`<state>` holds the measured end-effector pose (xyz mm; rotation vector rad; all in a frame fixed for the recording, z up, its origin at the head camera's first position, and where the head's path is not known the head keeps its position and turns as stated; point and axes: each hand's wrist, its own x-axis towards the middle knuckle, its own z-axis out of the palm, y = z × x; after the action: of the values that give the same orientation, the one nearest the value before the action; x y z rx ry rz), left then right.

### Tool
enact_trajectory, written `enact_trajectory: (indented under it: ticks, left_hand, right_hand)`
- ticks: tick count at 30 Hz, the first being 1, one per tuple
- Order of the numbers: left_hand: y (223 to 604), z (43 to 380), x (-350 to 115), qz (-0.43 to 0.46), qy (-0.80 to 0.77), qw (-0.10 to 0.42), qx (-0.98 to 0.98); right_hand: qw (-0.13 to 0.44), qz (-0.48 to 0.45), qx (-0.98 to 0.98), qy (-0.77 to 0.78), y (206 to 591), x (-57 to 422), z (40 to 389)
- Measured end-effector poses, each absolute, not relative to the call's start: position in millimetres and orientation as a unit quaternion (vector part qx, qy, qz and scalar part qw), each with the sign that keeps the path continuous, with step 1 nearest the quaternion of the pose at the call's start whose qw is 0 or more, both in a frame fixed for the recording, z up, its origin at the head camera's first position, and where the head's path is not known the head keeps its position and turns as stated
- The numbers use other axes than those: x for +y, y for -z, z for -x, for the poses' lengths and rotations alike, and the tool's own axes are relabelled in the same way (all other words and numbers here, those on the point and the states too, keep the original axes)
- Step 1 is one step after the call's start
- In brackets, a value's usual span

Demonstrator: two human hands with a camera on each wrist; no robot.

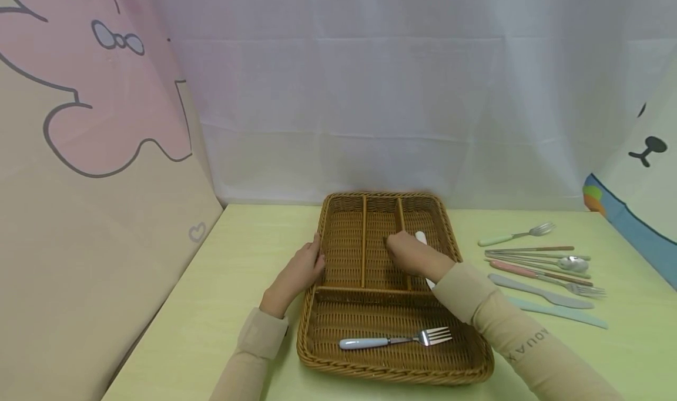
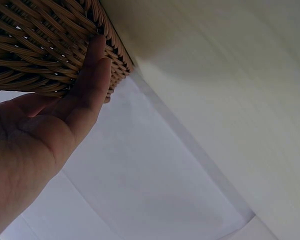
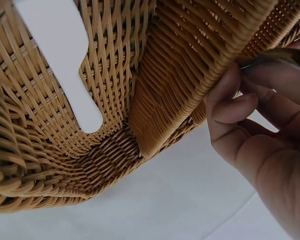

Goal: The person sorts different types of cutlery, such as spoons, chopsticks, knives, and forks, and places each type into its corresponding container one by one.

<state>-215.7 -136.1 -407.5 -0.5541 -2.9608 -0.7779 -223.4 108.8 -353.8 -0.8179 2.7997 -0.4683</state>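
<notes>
A brown wicker basket (image 1: 395, 377) with dividers stands on the table. My left hand (image 1: 297, 270) rests at its left rim, fingers (image 2: 92, 85) lying nearly straight along the outer wall. My right hand (image 1: 415, 257) reaches into the basket's middle back compartment, beside the right divider (image 3: 190, 65). Between its thumb and fingers it pinches a utensil with a dark, shiny, curved metal part (image 3: 285, 57); the hand covers much of it, and I cannot tell its kind. A white knife (image 3: 72, 70) lies in the right back compartment, partly hidden by the right arm in the head view.
A fork (image 1: 365, 343) with a pale blue handle lies in the front compartment. On the table to the right are a green-handled fork (image 1: 499, 240), chopsticks (image 1: 529, 250), a spoon (image 1: 573, 264), a pink-handled fork (image 1: 513, 268) and two knives (image 1: 539, 290). A curtain (image 1: 338, 95) hangs behind.
</notes>
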Motion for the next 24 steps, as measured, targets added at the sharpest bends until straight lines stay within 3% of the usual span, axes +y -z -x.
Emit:
enact_trajectory:
  ticks: [24]
  left_hand:
    - [407.9, 216.4, -134.1, 0.170, 0.251, 0.018, -0.953]
  right_hand:
    - [0.110, 0.315, 0.942, 0.037, 360.3, 107.2, 222.4]
